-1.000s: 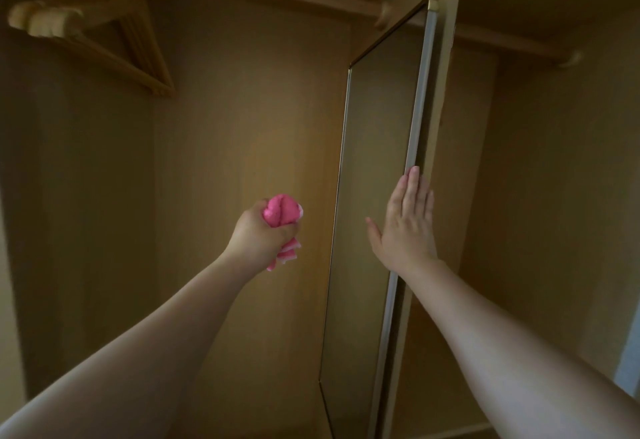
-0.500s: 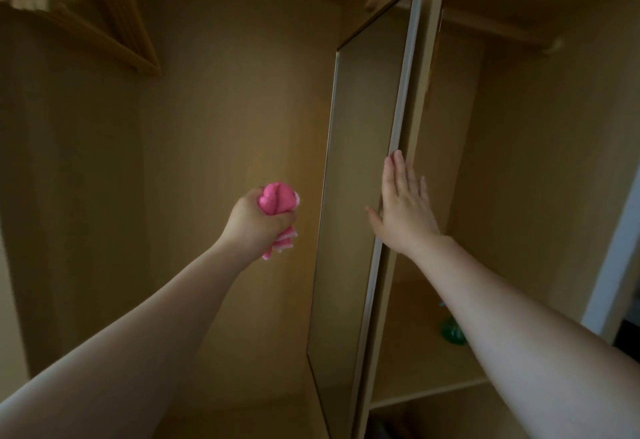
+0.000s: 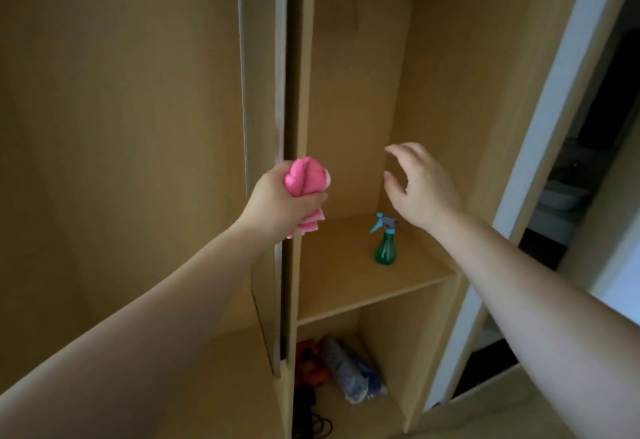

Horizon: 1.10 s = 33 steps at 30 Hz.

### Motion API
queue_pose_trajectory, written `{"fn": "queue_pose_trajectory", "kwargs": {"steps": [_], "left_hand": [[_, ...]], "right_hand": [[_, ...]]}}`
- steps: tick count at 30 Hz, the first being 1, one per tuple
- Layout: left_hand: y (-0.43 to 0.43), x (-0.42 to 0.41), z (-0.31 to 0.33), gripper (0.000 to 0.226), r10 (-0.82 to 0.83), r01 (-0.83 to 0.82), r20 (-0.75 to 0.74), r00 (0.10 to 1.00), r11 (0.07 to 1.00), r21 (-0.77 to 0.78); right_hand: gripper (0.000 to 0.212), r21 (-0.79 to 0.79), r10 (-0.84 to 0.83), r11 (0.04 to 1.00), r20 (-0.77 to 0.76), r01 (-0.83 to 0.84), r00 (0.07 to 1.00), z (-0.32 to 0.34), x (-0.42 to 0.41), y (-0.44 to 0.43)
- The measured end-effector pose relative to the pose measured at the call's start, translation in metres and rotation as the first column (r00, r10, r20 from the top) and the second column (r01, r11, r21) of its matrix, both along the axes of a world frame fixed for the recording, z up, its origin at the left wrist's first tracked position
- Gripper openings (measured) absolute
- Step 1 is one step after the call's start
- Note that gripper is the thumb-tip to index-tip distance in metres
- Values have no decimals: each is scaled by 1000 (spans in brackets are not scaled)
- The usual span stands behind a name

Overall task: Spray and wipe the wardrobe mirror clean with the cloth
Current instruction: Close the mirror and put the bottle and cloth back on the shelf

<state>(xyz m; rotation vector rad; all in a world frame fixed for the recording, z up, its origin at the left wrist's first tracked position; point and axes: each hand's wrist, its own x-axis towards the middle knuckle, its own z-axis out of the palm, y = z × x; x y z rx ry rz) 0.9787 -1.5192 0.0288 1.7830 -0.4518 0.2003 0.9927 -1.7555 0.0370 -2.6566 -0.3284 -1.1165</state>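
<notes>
Your left hand (image 3: 280, 201) keeps the pink cloth (image 3: 306, 180) balled tight at nine o'clock beside the edge-on mirror (image 3: 263, 126), freeing your empty right hand (image 3: 420, 189), fingers spread, above the spray bottle (image 3: 384, 246) at five o'clock.

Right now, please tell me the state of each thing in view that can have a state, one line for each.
left hand: closed around the pink cloth
pink cloth: bunched up, held in the air
right hand: open, empty, above the spray bottle, not touching it
spray bottle: upright on the shelf, not gripped
shelf: holds only the spray bottle
mirror panel: seen nearly edge-on; surface not visible
</notes>
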Motion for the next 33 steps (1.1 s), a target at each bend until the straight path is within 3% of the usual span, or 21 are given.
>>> {"fn": "queue_pose_trajectory", "kwargs": {"steps": [7,14,19,25,33], "left_hand": [[-129,21,-35,36,36,-32,-103,994,999,33],[-189,68,-64,30,112,-102,-194,975,993,58],[-200,121,-94,25,153,-137,-209,966,986,93],[-211,197,-123,25,132,-116,-283,950,991,71],[-224,264,-157,27,170,-168,-323,931,985,34]], "right_hand": [[41,85,63,995,-81,-56,995,-33,19,-115],[44,133,61,991,-247,-28,967,-64,63,-188],[46,112,15,993,-367,29,930,-91,110,-201],[58,69,-17,995,-590,70,807,-125,177,-201],[63,34,-3,999,-705,38,710,-167,270,-212]]}}
